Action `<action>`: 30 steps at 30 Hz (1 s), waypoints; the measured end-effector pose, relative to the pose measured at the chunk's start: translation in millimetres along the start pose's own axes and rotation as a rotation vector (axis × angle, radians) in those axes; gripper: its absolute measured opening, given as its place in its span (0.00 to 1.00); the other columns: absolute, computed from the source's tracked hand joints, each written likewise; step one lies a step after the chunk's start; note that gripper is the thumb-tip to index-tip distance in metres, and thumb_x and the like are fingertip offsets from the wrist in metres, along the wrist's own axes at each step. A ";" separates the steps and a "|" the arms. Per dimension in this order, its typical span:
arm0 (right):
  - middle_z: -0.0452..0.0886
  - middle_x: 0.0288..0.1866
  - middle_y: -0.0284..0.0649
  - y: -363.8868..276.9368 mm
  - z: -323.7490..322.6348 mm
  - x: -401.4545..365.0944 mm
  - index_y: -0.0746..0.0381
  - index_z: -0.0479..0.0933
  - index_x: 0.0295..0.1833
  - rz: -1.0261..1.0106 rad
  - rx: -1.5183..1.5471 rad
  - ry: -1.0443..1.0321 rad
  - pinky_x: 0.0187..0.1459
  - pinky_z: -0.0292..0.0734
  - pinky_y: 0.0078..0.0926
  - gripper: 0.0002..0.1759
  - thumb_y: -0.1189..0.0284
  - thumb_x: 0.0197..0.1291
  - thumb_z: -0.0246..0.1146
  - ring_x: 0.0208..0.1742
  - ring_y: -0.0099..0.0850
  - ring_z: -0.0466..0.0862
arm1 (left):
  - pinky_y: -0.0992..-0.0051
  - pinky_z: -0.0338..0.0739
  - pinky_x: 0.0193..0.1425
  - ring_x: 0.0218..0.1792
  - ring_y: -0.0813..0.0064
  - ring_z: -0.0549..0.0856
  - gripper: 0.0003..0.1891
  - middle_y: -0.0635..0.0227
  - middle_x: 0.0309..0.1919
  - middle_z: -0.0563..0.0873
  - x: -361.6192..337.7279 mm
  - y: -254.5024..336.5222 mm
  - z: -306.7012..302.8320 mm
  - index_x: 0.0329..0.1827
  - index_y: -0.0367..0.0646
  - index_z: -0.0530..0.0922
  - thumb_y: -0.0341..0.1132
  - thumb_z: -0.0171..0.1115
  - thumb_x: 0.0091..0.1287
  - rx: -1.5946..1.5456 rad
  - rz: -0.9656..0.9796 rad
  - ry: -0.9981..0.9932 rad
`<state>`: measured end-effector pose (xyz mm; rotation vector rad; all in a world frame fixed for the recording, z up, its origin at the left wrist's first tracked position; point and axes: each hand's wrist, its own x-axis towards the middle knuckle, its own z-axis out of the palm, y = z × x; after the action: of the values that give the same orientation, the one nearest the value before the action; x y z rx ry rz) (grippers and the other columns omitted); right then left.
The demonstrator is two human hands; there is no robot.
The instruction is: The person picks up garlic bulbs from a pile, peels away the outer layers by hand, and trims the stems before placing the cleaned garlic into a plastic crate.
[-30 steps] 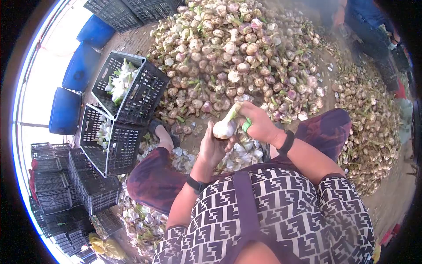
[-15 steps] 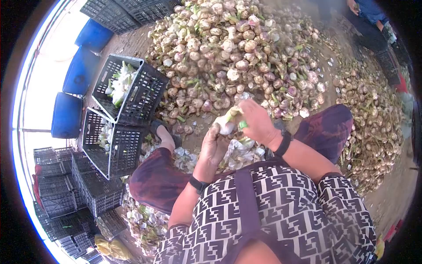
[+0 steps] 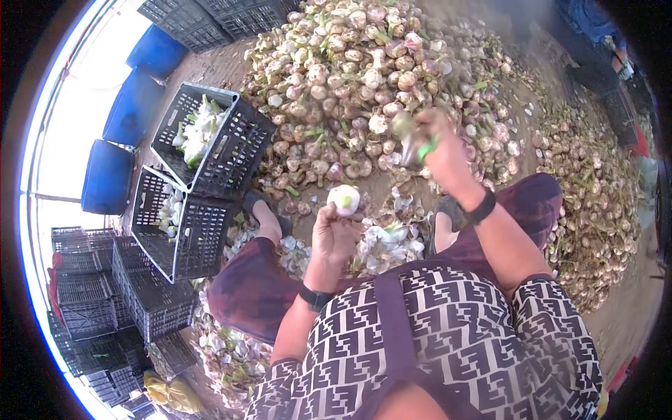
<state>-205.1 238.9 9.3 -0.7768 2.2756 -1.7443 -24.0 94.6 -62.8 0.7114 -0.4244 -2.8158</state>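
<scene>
A pale garlic bulb (image 3: pixel 344 200) with a green cut stem spot facing up is pinched in the fingers of my left hand (image 3: pixel 334 234), above loose white garlic skins (image 3: pixel 392 241). My right hand (image 3: pixel 442 143) is raised to the right and is smeared by motion. Its fingers are closed around a small green-handled tool (image 3: pixel 427 148) whose blade, if any, I cannot make out. A blurred garlic stalk with trailing skin (image 3: pixel 406 133) shows at these fingertips, in front of the big heap of unpeeled garlic (image 3: pixel 350 91).
Two black crates (image 3: pixel 234 150) holding cleaned garlic (image 3: pixel 203 133) stand on the left. Behind them are blue barrels (image 3: pixel 106 176) and stacked black crates (image 3: pixel 157 287). More garlic (image 3: pixel 595 203) spreads on the right. Another person (image 3: pixel 591 24) is at the top right.
My right hand has moved up and to the right, away from the garlic bulb, with the stalk and skin at its fingertips. The bulb stays in my left hand, its stem now cut short.
</scene>
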 end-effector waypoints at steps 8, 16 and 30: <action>0.79 0.42 0.46 9.7 40.1 -46.1 0.63 0.77 0.46 -0.134 -0.031 -0.422 0.47 0.73 0.33 0.14 0.76 0.52 0.59 0.44 0.43 0.78 | 0.66 0.76 0.47 0.45 0.63 0.79 0.23 0.57 0.47 0.80 -10.9 3.9 18.6 0.54 0.37 0.71 0.36 0.56 0.55 -0.017 0.008 0.005; 0.75 0.31 0.42 5.5 52.3 -43.5 0.63 0.73 0.33 -0.539 -0.270 -0.335 0.39 0.73 0.34 0.08 0.76 0.42 0.57 0.35 0.41 0.76 | 0.67 0.71 0.56 0.50 0.66 0.77 0.24 0.60 0.49 0.76 -13.7 0.4 6.4 0.59 0.37 0.65 0.28 0.52 0.56 0.219 0.001 0.000; 0.77 0.33 0.45 31.7 35.8 -34.9 0.65 0.72 0.38 -0.153 -0.315 -0.426 0.39 0.74 0.33 0.08 0.77 0.50 0.56 0.37 0.42 0.78 | 0.72 0.77 0.48 0.44 0.71 0.79 0.26 0.63 0.46 0.77 -29.7 3.1 14.2 0.55 0.37 0.68 0.41 0.63 0.58 0.347 -0.062 0.041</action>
<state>-169.2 231.6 -37.2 -1.2722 2.2530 -1.1324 -4.9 102.8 -37.1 0.8581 -0.9126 -2.8077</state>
